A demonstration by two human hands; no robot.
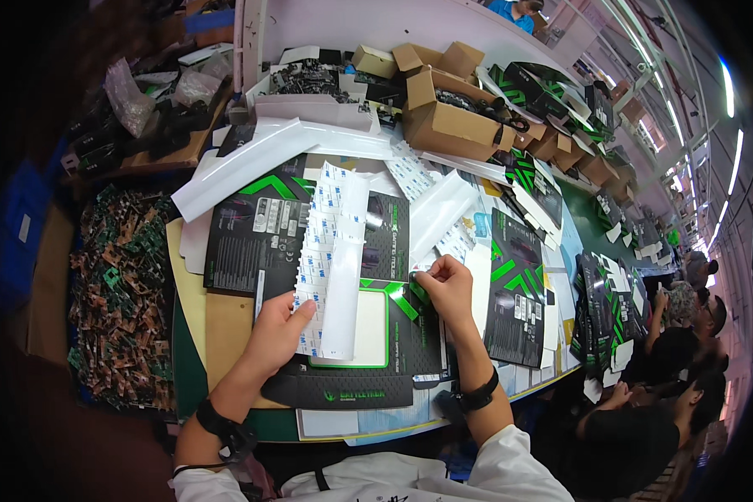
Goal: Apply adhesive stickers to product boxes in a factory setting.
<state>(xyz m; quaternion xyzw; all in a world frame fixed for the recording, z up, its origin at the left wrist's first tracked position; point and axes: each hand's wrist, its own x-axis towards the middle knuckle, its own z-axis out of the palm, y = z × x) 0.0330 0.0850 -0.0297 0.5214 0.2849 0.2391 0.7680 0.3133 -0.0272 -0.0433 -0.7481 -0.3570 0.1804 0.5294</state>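
Note:
My left hand [278,333] grips the lower left edge of a sheet of stickers [320,243], white backing with blue print, its glossy right part curled lengthwise. The sheet lies over a flattened black and green cardboard box [368,391] with a white window framed in green. To the right, my right hand [448,291] is closed in a pinch over this box's upper right part; what its fingertips hold is too small to make out. Beneath the sheet's upper end lies another black box blank [259,213]. A curled white sheet [439,209] rests just beyond my right hand.
A printed black box blank [514,293] lies at the right. Farther back stands an open brown carton [452,117] holding dark parts. Long white curled strips [238,171] cross the far side. Left of the table is a heap of small brown and green pieces [125,293]. People [636,427] sit at the right.

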